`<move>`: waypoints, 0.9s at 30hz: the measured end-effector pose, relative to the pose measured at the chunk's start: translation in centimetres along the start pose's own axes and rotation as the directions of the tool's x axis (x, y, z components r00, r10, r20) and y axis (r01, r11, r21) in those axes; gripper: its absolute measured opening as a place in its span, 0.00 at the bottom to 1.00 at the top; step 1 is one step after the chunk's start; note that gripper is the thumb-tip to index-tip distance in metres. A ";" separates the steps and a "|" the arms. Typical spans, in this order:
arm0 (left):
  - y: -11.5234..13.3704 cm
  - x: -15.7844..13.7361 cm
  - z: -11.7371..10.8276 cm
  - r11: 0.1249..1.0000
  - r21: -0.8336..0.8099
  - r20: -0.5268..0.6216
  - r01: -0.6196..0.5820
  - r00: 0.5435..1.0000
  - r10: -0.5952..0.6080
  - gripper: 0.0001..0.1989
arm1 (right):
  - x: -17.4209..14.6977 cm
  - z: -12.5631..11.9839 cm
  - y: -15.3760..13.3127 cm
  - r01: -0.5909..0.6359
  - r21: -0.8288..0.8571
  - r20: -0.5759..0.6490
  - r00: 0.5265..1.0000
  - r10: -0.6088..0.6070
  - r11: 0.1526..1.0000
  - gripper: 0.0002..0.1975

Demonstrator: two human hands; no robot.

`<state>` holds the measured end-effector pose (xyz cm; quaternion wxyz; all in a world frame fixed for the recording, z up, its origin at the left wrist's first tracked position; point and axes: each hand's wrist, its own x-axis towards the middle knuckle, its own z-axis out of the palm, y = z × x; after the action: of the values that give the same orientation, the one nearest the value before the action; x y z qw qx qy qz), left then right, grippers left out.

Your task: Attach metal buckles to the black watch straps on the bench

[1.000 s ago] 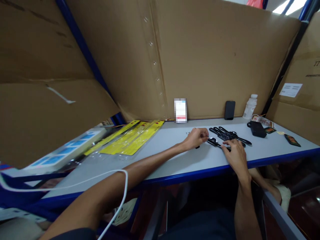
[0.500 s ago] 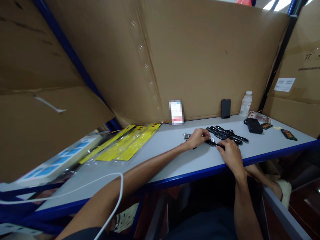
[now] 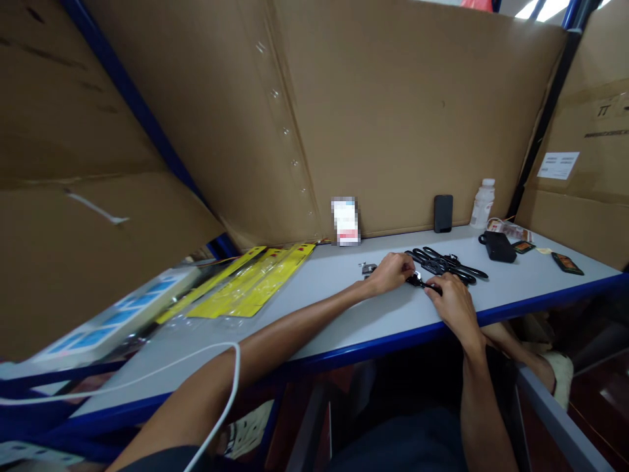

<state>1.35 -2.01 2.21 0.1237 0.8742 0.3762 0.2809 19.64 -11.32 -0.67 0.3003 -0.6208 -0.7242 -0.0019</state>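
Note:
A slim black item (image 3: 417, 280) with a small bright part on it stretches between my two hands, low over the table; I cannot make out its exact kind. My right hand (image 3: 453, 300) is closed on its right end. At its left end, the fingers of my left hand (image 3: 393, 271) are pinched together and partly cover it. Just behind my hands lies a bunch of black long-handled items (image 3: 445, 264). A small dark and metallic piece (image 3: 367, 269) sits to the left of my left hand, partly hidden by it.
Yellow-backed clear packages (image 3: 255, 282) and a white tray with blue panels (image 3: 118, 314) lie left. A lit phone (image 3: 346, 221), a black phone (image 3: 443, 214), a bottle (image 3: 483, 204) and a black case (image 3: 500, 247) stand or lie behind. A white cable (image 3: 238, 367) crosses my left arm.
Both hands stay nearly in place on the black item, with only slight finger movement. The whole view has shifted a little.

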 end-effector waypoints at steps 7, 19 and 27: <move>-0.3 -0.3 0.8 0.992 0.063 -0.038 -0.113 0.993 0.115 0.09 | 0.0 -0.3 -0.2 -0.006 -0.007 0.026 1.000 0.006 1.000 0.10; -1.4 -0.3 2.0 0.993 0.019 -0.107 -0.119 0.987 0.120 0.06 | 0.0 0.0 0.2 0.004 0.025 0.006 1.000 -0.004 1.000 0.10; -1.1 -0.9 2.0 0.979 0.031 -0.093 -0.201 0.975 0.203 0.06 | 0.1 -0.1 0.3 0.012 0.051 0.003 1.000 -0.012 0.999 0.11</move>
<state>1.38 -1.95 -0.22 0.0669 0.8949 0.2938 0.3293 19.97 -11.21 -0.67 0.3151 -0.6084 -0.7283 0.0158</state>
